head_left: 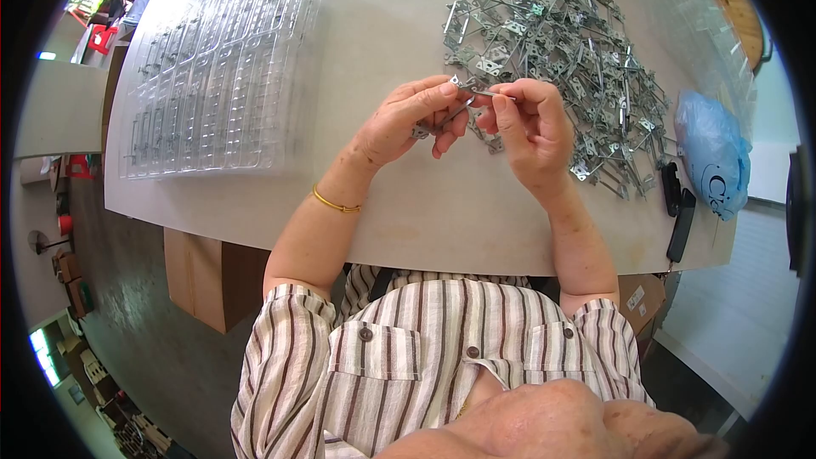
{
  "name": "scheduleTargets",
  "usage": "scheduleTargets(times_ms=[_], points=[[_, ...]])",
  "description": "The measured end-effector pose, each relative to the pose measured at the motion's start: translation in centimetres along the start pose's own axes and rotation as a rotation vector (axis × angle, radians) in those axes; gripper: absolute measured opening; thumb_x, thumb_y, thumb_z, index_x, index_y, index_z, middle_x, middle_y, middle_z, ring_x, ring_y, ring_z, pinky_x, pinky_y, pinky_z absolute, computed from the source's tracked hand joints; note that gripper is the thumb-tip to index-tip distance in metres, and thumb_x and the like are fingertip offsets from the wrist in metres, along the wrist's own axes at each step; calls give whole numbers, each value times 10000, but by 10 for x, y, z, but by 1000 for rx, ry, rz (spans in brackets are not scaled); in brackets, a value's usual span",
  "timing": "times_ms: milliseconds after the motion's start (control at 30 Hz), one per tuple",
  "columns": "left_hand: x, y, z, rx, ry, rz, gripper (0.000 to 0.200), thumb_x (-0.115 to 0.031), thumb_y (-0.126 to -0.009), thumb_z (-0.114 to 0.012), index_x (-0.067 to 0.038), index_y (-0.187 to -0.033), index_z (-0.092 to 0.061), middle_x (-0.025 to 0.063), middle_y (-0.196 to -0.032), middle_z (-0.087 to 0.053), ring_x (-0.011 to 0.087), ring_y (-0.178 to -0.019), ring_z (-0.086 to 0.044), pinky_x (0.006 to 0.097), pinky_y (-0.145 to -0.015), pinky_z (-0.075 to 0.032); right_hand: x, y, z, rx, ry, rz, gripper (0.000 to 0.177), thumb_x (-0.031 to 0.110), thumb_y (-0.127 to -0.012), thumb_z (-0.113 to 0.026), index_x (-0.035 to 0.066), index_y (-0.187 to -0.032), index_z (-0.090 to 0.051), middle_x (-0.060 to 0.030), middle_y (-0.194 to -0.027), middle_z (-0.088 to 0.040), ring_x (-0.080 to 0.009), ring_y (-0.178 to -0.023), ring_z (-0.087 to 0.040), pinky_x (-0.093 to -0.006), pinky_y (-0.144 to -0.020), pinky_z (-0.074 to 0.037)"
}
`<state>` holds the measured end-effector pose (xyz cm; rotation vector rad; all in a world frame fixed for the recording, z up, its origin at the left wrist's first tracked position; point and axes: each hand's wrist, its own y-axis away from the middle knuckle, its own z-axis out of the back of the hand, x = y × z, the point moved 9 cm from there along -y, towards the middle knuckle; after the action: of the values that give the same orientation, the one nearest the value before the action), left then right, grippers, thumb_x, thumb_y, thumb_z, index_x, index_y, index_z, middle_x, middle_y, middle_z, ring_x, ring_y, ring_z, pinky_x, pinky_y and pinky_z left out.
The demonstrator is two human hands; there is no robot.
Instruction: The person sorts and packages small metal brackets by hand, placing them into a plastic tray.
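Both hands meet above the middle of the table, just left of a big loose pile of metal brackets with rods [552, 42]. My left hand [416, 115] is closed around one or more of these metal brackets [456, 82]; flat plate ends with holes stick out between the fingers and below the palm. My right hand [535, 123] pinches a thin metal rod end [493, 93] between thumb and forefinger, close to the left fingertips. Whether the rod belongs to the same bracket cannot be made out.
Stacked clear plastic trays [221, 76] holding metal parts lie on the left of the table [399, 212]. To the right are a blue plastic bag [714, 153], black tools [680, 225] and clear plastic sheets [697, 25]. A cardboard box [208, 276] stands below the table's front edge.
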<state>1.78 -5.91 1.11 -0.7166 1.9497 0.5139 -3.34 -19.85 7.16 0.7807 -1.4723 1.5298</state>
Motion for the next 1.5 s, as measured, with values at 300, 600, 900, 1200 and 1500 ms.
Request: scheduleTargets(times_ms=[300,600,900,1200,1500], points=[[-3,1,-3,29,-7,-31,404,-372,-1083,-544,6,-1177,-653,78,-852,-673,134,-649,-622,267,-577,-487,32,-2,-9,12,445,368,159,-25,-937,-727,18,-1047,-620,-107,-913,-729,-175,-691,-734,-273,-593,-598],[-2,0,-1,17,-69,-69,366,-368,-1057,-627,-18,-1161,-658,70,-885,-697,139,-685,-636,264,-623,-501,21,-3,-3,-18,474,239,114,94,-982,-724,53,-956,-621,-63,-728,-667,-173,-539,-634,-302,-476,-488],[2,0,-5,99,-108,-48,369,-358,-1066,-609,-10,-1180,-654,98,-937,-719,153,-769,-659,294,-701,-531,23,-3,-6,18,497,253,117,106,-999,-712,62,-921,-636,-61,-681,-627,-171,-509,-589,-302,-468,-454],[-10,-1,16,-24,-3,-217,396,-318,-1097,-546,-2,-1327,-613,170,-1118,-737,261,-985,-718,386,-922,-562,-7,-1,7,-59,247,5,131,134,-1049,-658,39,-1070,-571,-41,-872,-691,-79,-684,-640,-245,-587,-507],[-31,0,16,-39,75,-449,384,-315,-1120,-485,-99,-1436,-521,257,-1447,-595,365,-1343,-584,500,-1154,-439,-40,1,-7,41,-245,-460,219,272,-1098,-583,54,-1120,-571,-74,-1001,-707,-111,-766,-694,-244,-632,-553]])
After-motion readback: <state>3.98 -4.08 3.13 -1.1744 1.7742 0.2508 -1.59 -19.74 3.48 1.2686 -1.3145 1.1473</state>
